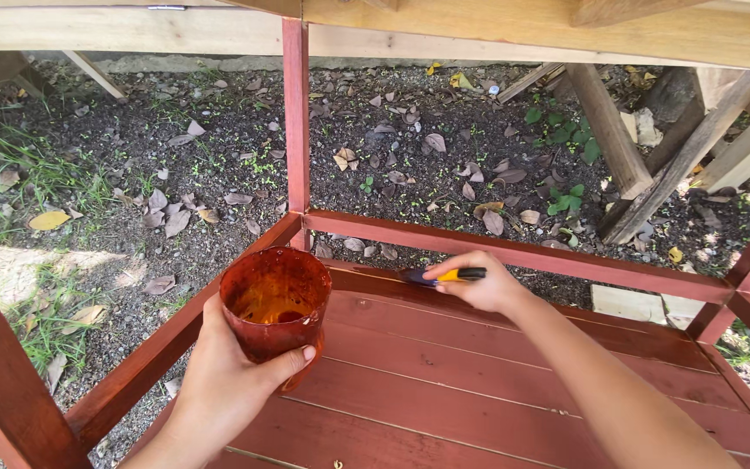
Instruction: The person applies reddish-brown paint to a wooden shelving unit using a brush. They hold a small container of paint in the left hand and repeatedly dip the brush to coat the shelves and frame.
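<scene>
Left hand (219, 382) wraps the stain cup (275, 304), fingers curled round its side, thumb across the front. I hold it upright just above the shelf (496, 391) so the stain sits level and close to the brush. Right hand (479, 285) is closed on the brush (444, 276), yellow handle pinched in the fingers, bristles down at the shelf's back edge under the rail (566, 258). Bristles look to be touching the wood; blurred, can't be sure. Hands apart, each clamped on its own tool. Bare dirt (375, 148) and leaves below.

Left hand (219, 382) grips stain cup (275, 300) — right hand (479, 282) holds brush (440, 276).
</scene>
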